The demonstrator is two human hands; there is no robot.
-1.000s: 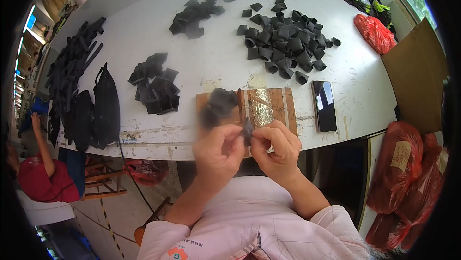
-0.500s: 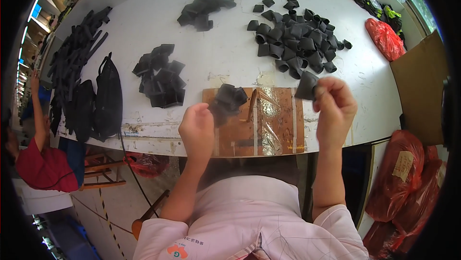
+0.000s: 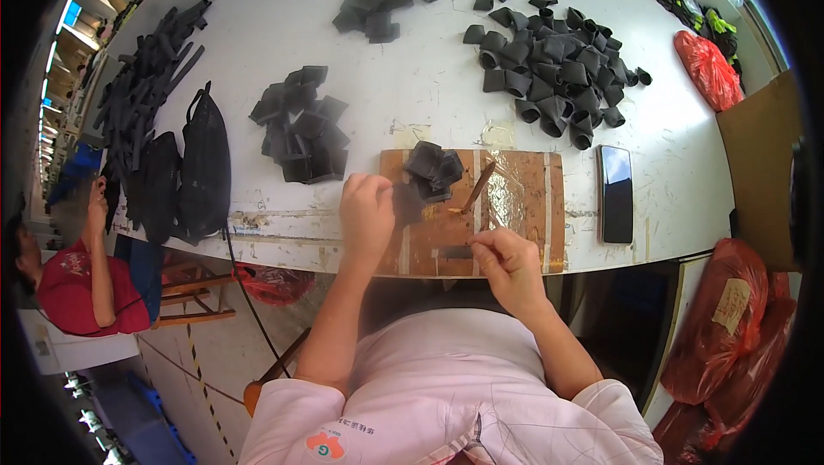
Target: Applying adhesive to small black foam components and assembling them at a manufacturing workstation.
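Note:
My left hand (image 3: 367,212) is closed at the left edge of a brown board (image 3: 545,216), its fingertips at a blurred black fabric piece (image 3: 410,206). Just beyond, a small stack of black folded pieces (image 3: 433,169) lies on the board. My right hand (image 3: 513,269) hovers over the board's front edge with thumb and fingers pinched; anything between them is too small to make out. A dark strip (image 3: 455,252) on the board ends at those fingertips. Between my hands, a brown pointed stick (image 3: 479,188) leans up from the board.
Black tube-like pieces (image 3: 558,70) are heaped at the far right, flat pieces (image 3: 300,126) at left and more (image 3: 386,6) farther back. A phone (image 3: 615,194) lies right of the board. Black strips (image 3: 146,79) and a black bag (image 3: 204,164) lie left, near a seated person (image 3: 94,285).
My right hand has let go of a black piece, which now lies at the heap's near edge, and has come down left to the board. The phone now shows. My view has shifted slightly.

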